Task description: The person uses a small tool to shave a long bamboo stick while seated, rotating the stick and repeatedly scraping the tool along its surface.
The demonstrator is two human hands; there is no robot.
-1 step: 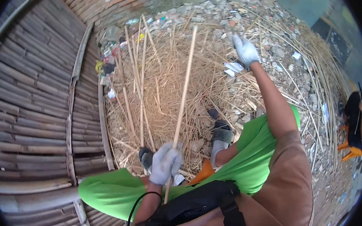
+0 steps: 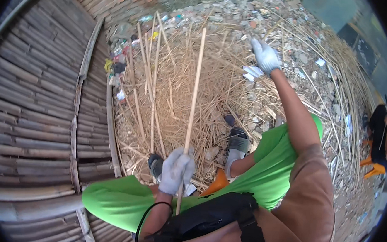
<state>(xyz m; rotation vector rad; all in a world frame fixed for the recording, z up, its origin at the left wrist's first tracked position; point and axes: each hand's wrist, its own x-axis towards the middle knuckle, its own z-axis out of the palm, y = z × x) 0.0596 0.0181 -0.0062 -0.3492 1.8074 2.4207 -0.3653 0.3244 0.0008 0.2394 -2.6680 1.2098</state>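
Observation:
My left hand (image 2: 175, 170), in a pale work glove, is closed round a long, thin bamboo stick (image 2: 195, 89). The stick stands nearly upright in the picture, its lower end by my lap and its far end over the straw-coloured shavings (image 2: 181, 97). My right hand (image 2: 266, 57), also gloved, is stretched far out to the right of the stick, apart from it. Its fingers look curled, with a blurred shape at their tips; what they hold, if anything, I cannot make out. White paper scraps (image 2: 252, 73) lie just beside this hand.
Several bamboo sticks (image 2: 154, 90) lean at the left of the shavings, near a bamboo-slat wall (image 2: 31, 108). Long strips (image 2: 342, 73) lie over rubble on the right. Another person (image 2: 378, 135) sits on an orange stool (image 2: 373, 169) at far right. A black bag (image 2: 213, 216) crosses my lap.
The far end of the bamboo stick has shifted slightly left. My right hand sits slightly lower and further right in the picture; the view itself has shifted a little.

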